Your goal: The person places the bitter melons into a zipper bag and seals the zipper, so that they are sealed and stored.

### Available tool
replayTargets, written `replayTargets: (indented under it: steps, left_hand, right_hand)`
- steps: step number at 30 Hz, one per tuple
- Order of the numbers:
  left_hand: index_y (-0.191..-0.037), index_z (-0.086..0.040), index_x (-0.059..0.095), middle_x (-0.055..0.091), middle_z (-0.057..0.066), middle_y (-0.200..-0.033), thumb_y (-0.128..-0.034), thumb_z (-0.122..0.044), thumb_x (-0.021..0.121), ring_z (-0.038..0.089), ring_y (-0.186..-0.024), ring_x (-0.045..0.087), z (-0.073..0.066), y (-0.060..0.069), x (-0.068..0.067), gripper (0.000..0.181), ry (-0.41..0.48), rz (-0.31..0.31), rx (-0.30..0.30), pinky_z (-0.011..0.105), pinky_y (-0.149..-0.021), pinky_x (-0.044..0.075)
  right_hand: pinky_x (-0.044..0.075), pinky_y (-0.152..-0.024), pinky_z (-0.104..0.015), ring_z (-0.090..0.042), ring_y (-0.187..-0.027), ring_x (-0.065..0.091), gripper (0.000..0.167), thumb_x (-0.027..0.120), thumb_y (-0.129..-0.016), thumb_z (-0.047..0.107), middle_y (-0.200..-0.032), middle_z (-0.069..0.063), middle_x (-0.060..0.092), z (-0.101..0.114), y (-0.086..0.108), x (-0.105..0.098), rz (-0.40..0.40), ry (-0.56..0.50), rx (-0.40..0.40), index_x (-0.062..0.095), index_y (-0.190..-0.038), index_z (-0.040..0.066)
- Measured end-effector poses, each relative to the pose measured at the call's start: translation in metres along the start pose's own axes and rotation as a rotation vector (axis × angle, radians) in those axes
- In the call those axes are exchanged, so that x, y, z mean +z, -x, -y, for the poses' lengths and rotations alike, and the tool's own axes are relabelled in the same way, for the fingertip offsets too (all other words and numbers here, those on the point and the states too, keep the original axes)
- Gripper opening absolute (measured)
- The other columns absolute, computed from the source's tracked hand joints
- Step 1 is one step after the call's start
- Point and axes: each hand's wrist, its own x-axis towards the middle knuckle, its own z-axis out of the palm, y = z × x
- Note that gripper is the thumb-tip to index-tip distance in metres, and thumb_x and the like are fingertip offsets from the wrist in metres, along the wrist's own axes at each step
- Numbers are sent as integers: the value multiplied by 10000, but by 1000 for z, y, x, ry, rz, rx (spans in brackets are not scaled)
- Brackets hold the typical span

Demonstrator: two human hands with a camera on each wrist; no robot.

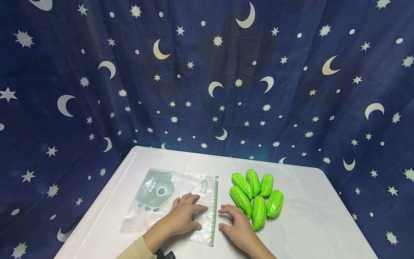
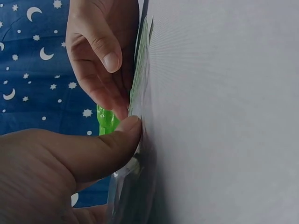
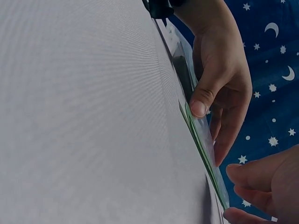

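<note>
A left hand (image 1: pixel 185 216) rests on a clear plastic bag (image 1: pixel 182 185), with a right hand (image 1: pixel 238 225) at the bag's green edge (image 1: pixel 215 210).
The bag lies flat on the left part of a white table (image 1: pixel 310 216), its printed one-eyed creature (image 1: pixel 155 192) facing up and its green edge towards the right hand. The left hand is open, fingers spread and thumb apart, touching the bag near that edge without gripping it. The right hand is loosely curved, with a gap between thumb and fingers, and holds nothing; whether its fingertips touch the edge, I cannot tell. Just beyond the right hand, six bright green vegetables (image 1: pixel 259 212) lie close together on the table. A dark blue curtain (image 1: pixel 194 82) with moons and stars hangs behind.
</note>
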Motion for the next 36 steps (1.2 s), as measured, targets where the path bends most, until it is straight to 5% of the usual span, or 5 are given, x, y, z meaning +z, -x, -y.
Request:
replayTargets:
  steps: [36]
  left_hand:
    - [-1472,-277,657,482,143,-1656,-942,-290,774,463,-1607,306,2,-2,-1,543,105,28,-38,823,-1230,157]
  right_hand:
    - [414,-1186,-665,-320,-1440,522,331,867,-859,219,-1448,23,668,-2,-4,6,-3,45,-44,772,-1162,314]
